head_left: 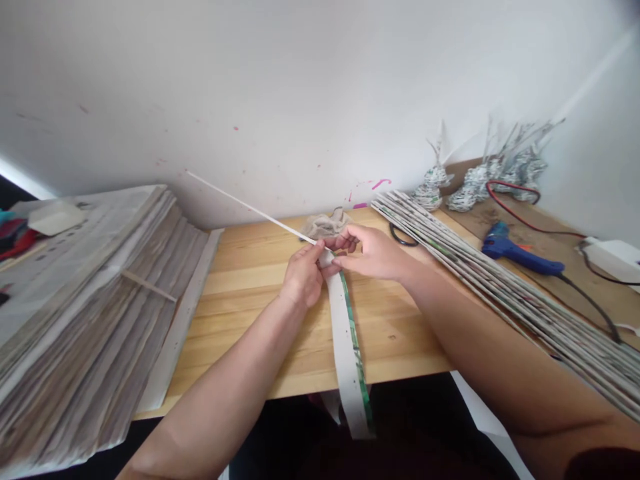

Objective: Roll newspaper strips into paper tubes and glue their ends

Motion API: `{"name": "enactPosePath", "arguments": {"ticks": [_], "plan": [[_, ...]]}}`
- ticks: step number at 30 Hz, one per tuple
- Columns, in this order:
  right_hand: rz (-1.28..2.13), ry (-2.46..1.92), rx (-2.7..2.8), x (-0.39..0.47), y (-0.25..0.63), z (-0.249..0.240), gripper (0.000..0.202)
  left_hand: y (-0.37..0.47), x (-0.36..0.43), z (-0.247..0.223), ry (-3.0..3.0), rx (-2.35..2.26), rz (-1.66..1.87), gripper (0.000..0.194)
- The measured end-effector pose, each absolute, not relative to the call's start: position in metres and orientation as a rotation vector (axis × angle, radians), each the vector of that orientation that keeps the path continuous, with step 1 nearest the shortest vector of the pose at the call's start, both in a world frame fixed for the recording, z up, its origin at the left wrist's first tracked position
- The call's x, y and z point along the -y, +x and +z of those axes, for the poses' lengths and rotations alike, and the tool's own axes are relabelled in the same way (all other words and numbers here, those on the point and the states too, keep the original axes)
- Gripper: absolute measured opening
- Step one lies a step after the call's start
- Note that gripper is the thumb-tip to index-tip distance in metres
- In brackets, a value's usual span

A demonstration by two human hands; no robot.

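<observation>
A long paper strip (345,340), white with a green printed edge, runs down from my fingers and hangs over the table's front edge. From the same spot a thin white stick (245,207) slants up to the left. The strip's upper end is bent around the stick's near end, between my hands. My left hand (304,272) is closed, its thumb and fingers pinching the stick and paper together. My right hand (370,253) has curled fingers holding the strip's right side near its upper end. My fingers partly hide the place where paper and stick meet.
A tall stack of newspaper (150,313) fills the left side. Rolled paper sticks (480,280) lie in a bundle at right, near a blue glue gun (520,253). Woven paper figures (430,187) stand by the wall. A crumpled cloth (327,223) sits behind my hands.
</observation>
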State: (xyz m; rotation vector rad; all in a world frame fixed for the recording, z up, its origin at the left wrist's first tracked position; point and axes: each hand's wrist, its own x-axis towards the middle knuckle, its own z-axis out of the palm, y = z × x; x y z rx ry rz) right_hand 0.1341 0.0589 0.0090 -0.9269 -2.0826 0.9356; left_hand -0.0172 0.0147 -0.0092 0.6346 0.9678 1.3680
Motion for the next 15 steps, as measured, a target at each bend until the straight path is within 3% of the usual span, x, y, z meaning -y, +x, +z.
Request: {"name": "enactPosePath", "arguments": {"ticks": [4,8,15], "plan": [[0.638,-1.005,2.111,-0.053,0.12,-0.005,0.01,-0.017,-0.016,-0.009,0.586,-0.941,1.396,0.016],[0.464,-1.049,2.127,-0.049,0.113,-0.013,0.011,-0.015,-0.014,-0.005,0.515,-0.954,1.343,0.018],[0.544,-1.178,2.02,-0.051,0.111,-0.018,0.012,-0.018,-0.016,-0.01,0.525,-0.954,1.303,0.021]]}}
